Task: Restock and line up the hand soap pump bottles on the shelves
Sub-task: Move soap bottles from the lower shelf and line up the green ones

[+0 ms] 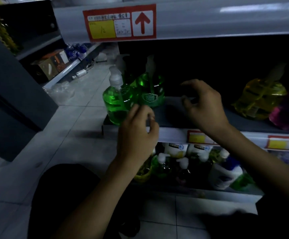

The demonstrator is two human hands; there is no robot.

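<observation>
Left hand point(137, 133) is up at the shelf lip, fingers loosely curled and gripping nothing. Its fingertips point(134, 108) are right at the side of the front green bottle point(116, 104); touching or only just beside, I cannot tell. Right hand point(205, 105) hovers over the bare dark middle shelf point(173, 110), fingers slack and spread, empty too.

So the front green bottle lies up and to the left of both hands, and the left hand is clearly the nearer one. The bottle stands upright, long axis vertical, white pump head point(115, 78) on top, at the left end of the shelf and close to its front edge. Which way the spout points is too blurred to call.

Just behind and to its right stands the second green bottle point(151, 93), also upright, its label turned out toward the person. It sits between the two hands, well apart from the right one. Another pump top shows in the dark behind the pair, but I can't make out its bottle.

Between the green pair and the yellow bottle point(259, 99) on the far right, with a pink bottle point(288, 109) beside it, runs a wide open stretch of shelf. My read: the front green bottle wants nudging back and rightward into line, and that falls to the left hand. More bottles crowd the lower shelf point(243, 192).
</observation>
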